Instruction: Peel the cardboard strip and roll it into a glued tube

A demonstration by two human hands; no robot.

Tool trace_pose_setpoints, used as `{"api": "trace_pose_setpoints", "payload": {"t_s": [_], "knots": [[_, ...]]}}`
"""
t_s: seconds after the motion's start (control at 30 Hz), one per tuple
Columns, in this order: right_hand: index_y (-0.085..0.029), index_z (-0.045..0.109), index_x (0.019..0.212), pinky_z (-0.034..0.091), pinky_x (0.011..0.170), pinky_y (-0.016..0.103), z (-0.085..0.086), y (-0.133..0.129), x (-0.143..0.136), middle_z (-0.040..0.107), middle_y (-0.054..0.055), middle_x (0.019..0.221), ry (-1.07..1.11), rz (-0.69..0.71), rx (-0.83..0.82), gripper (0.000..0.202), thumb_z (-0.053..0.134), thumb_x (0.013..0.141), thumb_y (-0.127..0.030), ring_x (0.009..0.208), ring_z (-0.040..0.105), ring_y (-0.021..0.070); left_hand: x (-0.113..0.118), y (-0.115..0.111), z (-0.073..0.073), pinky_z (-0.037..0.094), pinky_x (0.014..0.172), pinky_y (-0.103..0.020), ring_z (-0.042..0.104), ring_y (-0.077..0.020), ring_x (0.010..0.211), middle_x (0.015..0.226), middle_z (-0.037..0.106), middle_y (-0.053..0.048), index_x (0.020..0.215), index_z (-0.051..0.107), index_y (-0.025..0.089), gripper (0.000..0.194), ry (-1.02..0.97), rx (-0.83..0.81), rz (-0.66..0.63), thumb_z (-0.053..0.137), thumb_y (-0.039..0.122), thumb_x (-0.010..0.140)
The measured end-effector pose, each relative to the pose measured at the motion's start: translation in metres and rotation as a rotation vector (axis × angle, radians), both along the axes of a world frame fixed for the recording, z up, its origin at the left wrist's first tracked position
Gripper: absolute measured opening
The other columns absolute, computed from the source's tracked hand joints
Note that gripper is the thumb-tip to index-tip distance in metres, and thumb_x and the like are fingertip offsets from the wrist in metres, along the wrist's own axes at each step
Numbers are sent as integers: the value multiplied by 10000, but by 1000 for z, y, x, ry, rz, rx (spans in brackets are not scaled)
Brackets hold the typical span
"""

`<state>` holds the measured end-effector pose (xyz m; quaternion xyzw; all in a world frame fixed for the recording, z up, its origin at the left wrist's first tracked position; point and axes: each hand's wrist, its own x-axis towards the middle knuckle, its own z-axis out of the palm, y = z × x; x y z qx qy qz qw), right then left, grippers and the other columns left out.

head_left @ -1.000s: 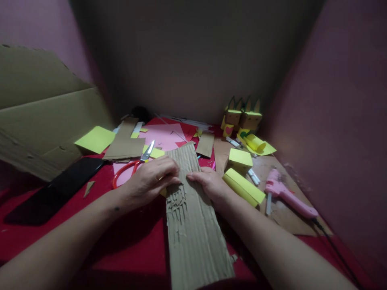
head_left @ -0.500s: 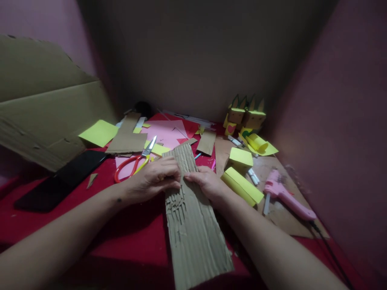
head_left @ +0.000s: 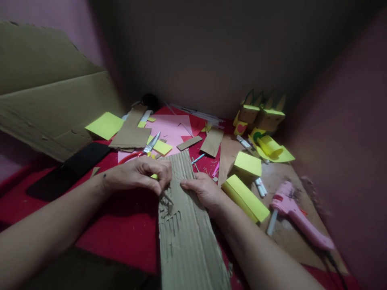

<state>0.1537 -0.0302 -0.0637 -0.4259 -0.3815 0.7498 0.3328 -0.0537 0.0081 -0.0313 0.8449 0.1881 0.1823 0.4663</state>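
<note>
A long strip of corrugated cardboard (head_left: pixel 184 237) lies on the red table (head_left: pixel 121 225), running from the near edge toward the middle, its top layer torn in ragged streaks. My left hand (head_left: pixel 142 174) pinches the strip's left edge with fingertips curled. On the right side of the strip, my right hand (head_left: pixel 202 189) presses down with the thumb on the ribbed surface. The two hands nearly touch over the strip.
Red-handled scissors (head_left: pixel 142 151) lie behind my left hand. A pink glue gun (head_left: pixel 298 217) rests at the right on brown card. Yellow blocks (head_left: pixel 246 193), yellow paper (head_left: pixel 104 125), pink sheets (head_left: pixel 171 129), small cardboard figures (head_left: pixel 260 114), a black phone (head_left: pixel 69 171) and a big cardboard sheet (head_left: pixel 51 100) surround the work.
The view has shifted, so everything sits further right and lower. My left hand's fingers have moved a little along the strip's left edge; both hands remain on the cardboard.
</note>
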Motion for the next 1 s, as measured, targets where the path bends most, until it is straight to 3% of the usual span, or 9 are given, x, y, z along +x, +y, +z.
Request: {"api": "trace_pose_setpoints", "payload": {"t_s": [0.13,0.33,0.63,0.87,1.0], "knots": [[-147,601,596,401,499,257,-2,-2,1,556,-23,477,-3,19,10,144,611,499,-252,472,529,141,0,1,-4,458,840,-288,566,-182,940,974,608,-57,991,648,204,201,110,180,76,707,268,810],[-153,601,620,391,496,253,-2,-5,1,591,-9,523,-58,-15,69,115,596,533,-228,480,532,140,2,-2,-11,453,771,-268,556,-162,872,876,606,-34,850,667,193,51,219,404,118,637,234,860],[-156,607,616,400,523,255,-2,-9,-3,587,-10,533,-96,-15,135,115,605,549,-249,503,538,139,6,-9,2,458,911,-346,564,-198,1008,912,670,-54,797,654,199,113,160,390,24,583,187,885],[-161,600,618,420,551,269,0,-13,-7,590,-11,537,-92,-16,181,133,607,557,-280,526,558,152,-5,-16,22,464,860,-340,569,-203,927,869,663,-66,799,646,192,125,276,382,-49,568,188,896],[-167,592,622,425,555,272,1,-13,-7,589,-12,535,-98,-32,205,107,599,569,-260,536,568,159,-10,-14,21,480,780,-293,578,-177,873,903,650,-50,912,646,192,70,258,359,8,653,214,846]]}}
